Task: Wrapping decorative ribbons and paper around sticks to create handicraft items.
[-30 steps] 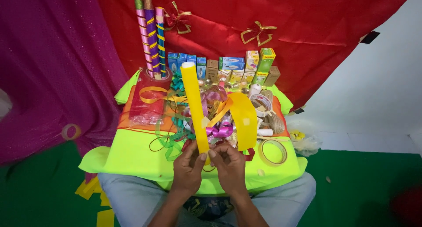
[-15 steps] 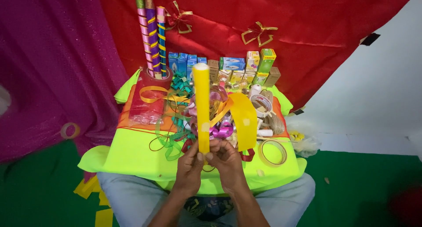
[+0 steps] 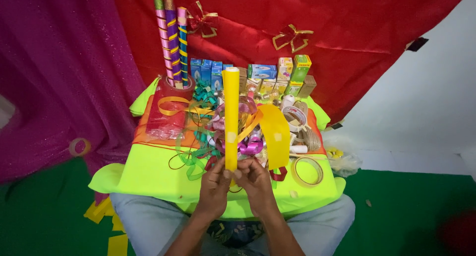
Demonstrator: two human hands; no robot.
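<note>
Low table under a neon yellow-green cloth, orange cloth layered on its far half. Floor green. Red fabric backdrop behind, magenta drape to my left, white wall to my right.

Counted: 3 tall ribbon-wrapped tubes standing at the far left corner; 2 red-and-gold bows pinned on the backdrop; 1 tape roll lying flat on the cloth to my right; 1 more tape ring on the floor at left. Row of small boxes along the far edge, too crowded to count.

My left hand and right hand meet at the near edge, fingertips of both pinching the bottom end of a yellow rolled tube, held upright. A wide yellow strip curls off it to the right.

Curled ribbon heap sits just behind the tube; the tube hides part of it.
</note>
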